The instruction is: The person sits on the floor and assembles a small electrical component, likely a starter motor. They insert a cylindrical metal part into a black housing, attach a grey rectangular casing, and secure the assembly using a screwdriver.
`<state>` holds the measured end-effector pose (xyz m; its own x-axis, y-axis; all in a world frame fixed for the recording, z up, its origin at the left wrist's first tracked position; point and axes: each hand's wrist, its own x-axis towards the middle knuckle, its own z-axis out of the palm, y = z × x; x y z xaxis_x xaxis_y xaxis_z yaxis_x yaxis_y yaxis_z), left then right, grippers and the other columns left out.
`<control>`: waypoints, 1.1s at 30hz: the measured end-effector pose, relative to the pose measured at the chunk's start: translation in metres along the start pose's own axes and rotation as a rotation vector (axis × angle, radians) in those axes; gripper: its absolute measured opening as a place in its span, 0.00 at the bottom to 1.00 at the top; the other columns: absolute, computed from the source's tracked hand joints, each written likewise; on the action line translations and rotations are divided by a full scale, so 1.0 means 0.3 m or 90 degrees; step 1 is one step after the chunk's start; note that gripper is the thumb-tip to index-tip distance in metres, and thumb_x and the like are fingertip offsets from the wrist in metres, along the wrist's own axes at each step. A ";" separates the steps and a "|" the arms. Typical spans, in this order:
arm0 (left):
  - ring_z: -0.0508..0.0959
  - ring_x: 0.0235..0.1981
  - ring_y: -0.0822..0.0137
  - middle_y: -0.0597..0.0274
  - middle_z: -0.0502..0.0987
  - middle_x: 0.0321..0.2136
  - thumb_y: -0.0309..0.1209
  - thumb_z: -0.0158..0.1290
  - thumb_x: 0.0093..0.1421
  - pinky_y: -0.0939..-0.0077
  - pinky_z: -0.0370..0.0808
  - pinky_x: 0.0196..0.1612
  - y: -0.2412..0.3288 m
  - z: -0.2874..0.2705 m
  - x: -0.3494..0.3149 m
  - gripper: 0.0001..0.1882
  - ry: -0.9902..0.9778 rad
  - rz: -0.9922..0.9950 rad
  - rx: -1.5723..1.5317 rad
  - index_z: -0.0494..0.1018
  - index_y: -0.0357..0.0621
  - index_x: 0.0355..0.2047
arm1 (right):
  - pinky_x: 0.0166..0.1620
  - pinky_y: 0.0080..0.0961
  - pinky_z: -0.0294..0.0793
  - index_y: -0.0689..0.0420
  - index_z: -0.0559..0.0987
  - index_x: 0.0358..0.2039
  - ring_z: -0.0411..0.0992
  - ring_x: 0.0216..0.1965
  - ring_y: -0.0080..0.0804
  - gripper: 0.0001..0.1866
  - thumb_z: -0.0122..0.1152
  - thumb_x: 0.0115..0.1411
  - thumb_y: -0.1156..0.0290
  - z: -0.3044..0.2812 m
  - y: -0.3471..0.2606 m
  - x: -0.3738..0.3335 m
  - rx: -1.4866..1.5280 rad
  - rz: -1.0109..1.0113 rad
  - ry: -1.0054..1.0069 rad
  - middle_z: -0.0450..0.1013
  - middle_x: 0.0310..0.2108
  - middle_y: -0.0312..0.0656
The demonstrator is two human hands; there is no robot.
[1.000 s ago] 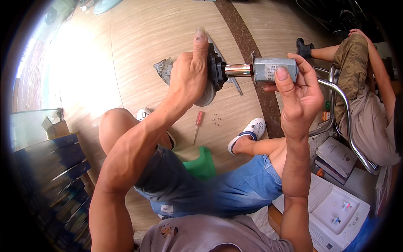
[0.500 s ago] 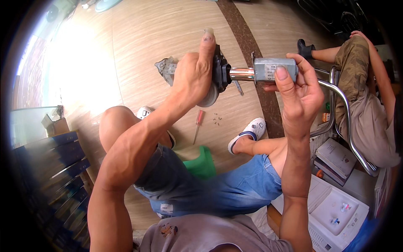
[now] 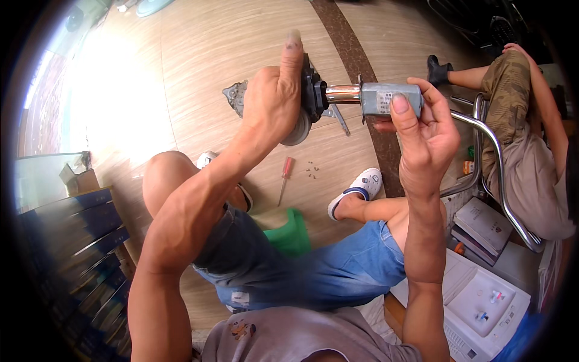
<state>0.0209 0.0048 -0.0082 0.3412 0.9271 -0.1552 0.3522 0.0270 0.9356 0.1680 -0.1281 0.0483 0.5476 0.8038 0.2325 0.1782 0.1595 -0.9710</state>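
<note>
My left hand (image 3: 271,105) is wrapped round a black gear housing (image 3: 313,90), its thumb pointing up along the housing. Below that hand a round grey metal part (image 3: 297,131) shows, partly hidden. From the housing a shiny coppery cylinder (image 3: 343,93) runs rightward into a grey metal motor casing (image 3: 391,99) with a printed label. My right hand (image 3: 425,130) grips the casing, thumb on the near face and fingers behind. Housing and casing stand apart, with the cylinder bare between them. Both are held above the floor.
On the floor lie a metal bracket (image 3: 235,98), a flat metal arm (image 3: 339,119), a red-handled screwdriver (image 3: 285,175) and several small screws (image 3: 312,171). A green stool (image 3: 289,232) is between my legs. Another person sits at right beside a chrome chair frame (image 3: 497,154). Stacked boxes (image 3: 99,223) stand left.
Both hands have shifted a little to the left and upward with the motor parts. My grips look the same, and the bare stretch of cylinder is about as long.
</note>
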 end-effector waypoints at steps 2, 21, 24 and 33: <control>0.76 0.26 0.42 0.34 0.74 0.19 0.71 0.27 0.65 0.51 0.72 0.39 0.007 0.002 -0.005 0.53 0.018 0.000 0.006 0.74 0.27 0.18 | 0.34 0.21 0.82 0.71 0.70 0.52 0.77 0.33 0.26 0.23 0.66 0.62 0.71 0.002 0.005 -0.002 0.006 0.000 0.006 0.77 0.37 0.48; 0.73 0.26 0.36 0.34 0.72 0.18 0.69 0.27 0.66 0.50 0.70 0.37 0.023 0.014 -0.024 0.50 -0.008 0.033 0.003 0.73 0.30 0.18 | 0.38 0.25 0.84 0.70 0.67 0.53 0.78 0.37 0.30 0.22 0.63 0.64 0.71 0.078 0.048 -0.025 0.018 0.038 -0.041 0.76 0.41 0.49; 0.74 0.26 0.36 0.33 0.72 0.18 0.70 0.26 0.66 0.50 0.70 0.37 0.009 0.016 -0.015 0.51 -0.017 0.046 -0.008 0.73 0.29 0.18 | 0.38 0.24 0.84 0.70 0.67 0.53 0.78 0.37 0.29 0.23 0.64 0.64 0.71 0.082 0.038 -0.028 0.018 0.032 -0.038 0.76 0.41 0.49; 0.67 0.21 0.49 0.39 0.68 0.15 0.70 0.26 0.66 0.51 0.67 0.34 -0.022 0.032 -0.015 0.50 -0.025 0.040 -0.080 0.68 0.27 0.18 | 0.36 0.23 0.83 0.69 0.68 0.53 0.78 0.37 0.28 0.23 0.66 0.61 0.74 0.063 0.040 -0.042 -0.006 -0.002 -0.058 0.77 0.40 0.50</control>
<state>0.0254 -0.0031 -0.0168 0.3934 0.9133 -0.1052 0.2174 0.0188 0.9759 0.1477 -0.1254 0.0328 0.4702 0.8523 0.2292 0.1881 0.1570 -0.9695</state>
